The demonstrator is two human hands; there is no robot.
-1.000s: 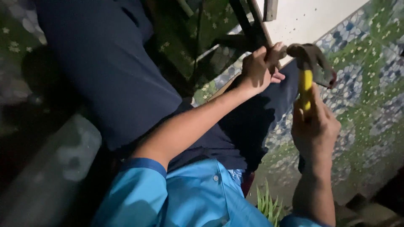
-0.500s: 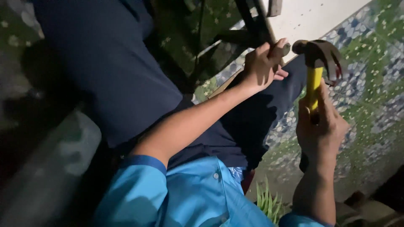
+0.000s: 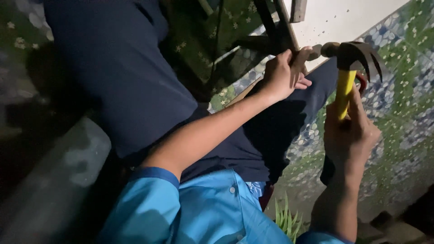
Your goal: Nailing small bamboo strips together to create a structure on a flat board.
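Head view, looking down over a seated person's lap in dim light. The left hand [image 3: 284,74] is curled closed around a dark slanted bar [image 3: 282,27] of a frame; what, if anything, its fingertips pinch against the bar is hidden behind the knuckles, and the bar's upper end is cut off by the top edge. The right hand [image 3: 350,131] is wrapped tightly around the yellow handle of a claw hammer [image 3: 350,61]; the lower handle is covered by the fingers, and a small red part just behind the handle cannot be identified. The hammer stands nearly upright, its dark head level with the left hand, its striking face just beside the left fingers and its claw pointing right. Dark blue trousers [image 3: 122,77] fill the upper left, a light blue shirt [image 3: 212,212] the bottom; the pebble-patterned floor [image 3: 407,104] and a white panel [image 3: 343,20] lie beyond. The left margin is too dark to read. Compared with half a second ago, the hammer head sits closer to the left hand, which has kept its grip on the bar.
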